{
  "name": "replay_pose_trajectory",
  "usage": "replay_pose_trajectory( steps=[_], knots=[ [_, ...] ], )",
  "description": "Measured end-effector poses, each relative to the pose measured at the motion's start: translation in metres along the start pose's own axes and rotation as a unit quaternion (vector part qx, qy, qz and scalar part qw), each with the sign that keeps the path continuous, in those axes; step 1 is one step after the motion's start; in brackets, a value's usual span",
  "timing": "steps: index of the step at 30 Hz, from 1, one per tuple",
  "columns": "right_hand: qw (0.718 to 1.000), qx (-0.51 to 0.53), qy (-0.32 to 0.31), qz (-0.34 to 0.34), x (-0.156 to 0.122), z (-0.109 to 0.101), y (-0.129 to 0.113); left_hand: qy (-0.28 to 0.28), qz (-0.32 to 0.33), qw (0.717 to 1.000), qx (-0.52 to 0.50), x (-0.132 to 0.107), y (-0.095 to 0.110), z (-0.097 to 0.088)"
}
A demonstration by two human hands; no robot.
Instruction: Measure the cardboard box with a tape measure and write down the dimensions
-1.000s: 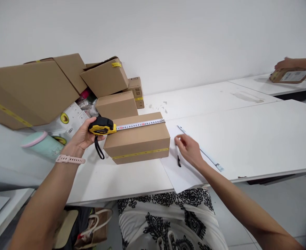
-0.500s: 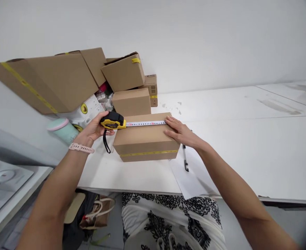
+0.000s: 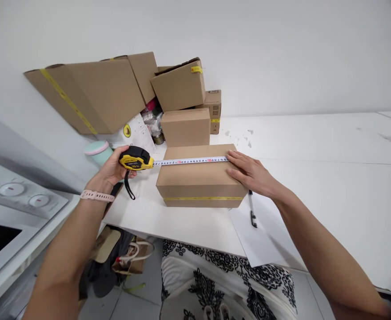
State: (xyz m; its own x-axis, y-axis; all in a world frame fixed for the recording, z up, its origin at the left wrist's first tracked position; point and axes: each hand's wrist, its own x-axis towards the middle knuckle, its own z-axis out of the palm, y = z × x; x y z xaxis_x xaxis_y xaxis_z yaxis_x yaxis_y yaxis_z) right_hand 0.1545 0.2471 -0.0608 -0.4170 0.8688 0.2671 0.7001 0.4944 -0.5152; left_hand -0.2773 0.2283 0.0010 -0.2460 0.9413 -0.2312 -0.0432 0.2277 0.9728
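My left hand (image 3: 117, 165) is closed round a yellow and black tape measure (image 3: 135, 158), held just left of a brown cardboard box (image 3: 195, 175). A black wrist strap (image 3: 129, 186) dangles from its case. The white blade (image 3: 189, 161) is pulled out across the box's top, numbers showing. Over the blade's far end, at the right side of the top, my right hand (image 3: 253, 172) rests with its fingers stretched out flat, so the tip is hidden. Yellow tape (image 3: 205, 198) runs along the box's front.
Several cardboard boxes (image 3: 187, 126) stand behind, against the wall. A pen (image 3: 253, 209) lies on white paper (image 3: 265, 235) to the right. At the left are a mint cup (image 3: 99, 153) and a white appliance with knobs (image 3: 25, 191). A paper bag (image 3: 133, 258) sits below the table (image 3: 138, 222).
More blade is out: the tape measure's case has moved left, away from the box's left edge. My right hand stays on the box's right end. The view has swung left.
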Motion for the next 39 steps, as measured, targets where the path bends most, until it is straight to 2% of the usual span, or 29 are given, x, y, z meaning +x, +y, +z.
replay_pose_trajectory(
  steps=[9, 15, 22, 26, 30, 34, 37, 39],
  knots=[
    [0.999, -0.027, -0.01, 0.015, -0.001, -0.004, -0.01, 0.008, -0.004, 1.0, 0.009, -0.006, 0.006, 0.007],
    [0.999, -0.029, -0.012, 0.019, -0.001, -0.003, -0.01, 0.003, -0.013, 1.0, 0.011, -0.008, 0.006, 0.007],
    [0.999, -0.02, -0.019, 0.028, -0.001, -0.004, -0.009, 0.012, -0.039, 0.999, 0.013, 0.0, 0.004, 0.0],
    [1.0, 0.002, -0.004, 0.017, 0.0, -0.002, -0.006, 0.018, -0.023, 1.0, -0.004, -0.005, 0.001, 0.004],
    [0.998, 0.057, 0.034, 0.016, -0.001, 0.004, -0.002, 0.042, 0.021, 0.998, -0.035, -0.029, 0.001, 0.013],
    [0.987, 0.083, 0.139, 0.006, -0.003, 0.002, 0.0, 0.053, 0.045, 0.996, -0.051, -0.072, -0.004, 0.013],
    [0.976, 0.006, 0.215, -0.022, 0.003, -0.012, -0.002, 0.043, 0.059, 0.996, -0.055, -0.111, -0.028, 0.009],
    [0.97, -0.05, 0.236, -0.025, 0.013, -0.024, -0.005, 0.01, 0.029, 0.997, -0.069, -0.139, -0.057, 0.009]
  ],
)
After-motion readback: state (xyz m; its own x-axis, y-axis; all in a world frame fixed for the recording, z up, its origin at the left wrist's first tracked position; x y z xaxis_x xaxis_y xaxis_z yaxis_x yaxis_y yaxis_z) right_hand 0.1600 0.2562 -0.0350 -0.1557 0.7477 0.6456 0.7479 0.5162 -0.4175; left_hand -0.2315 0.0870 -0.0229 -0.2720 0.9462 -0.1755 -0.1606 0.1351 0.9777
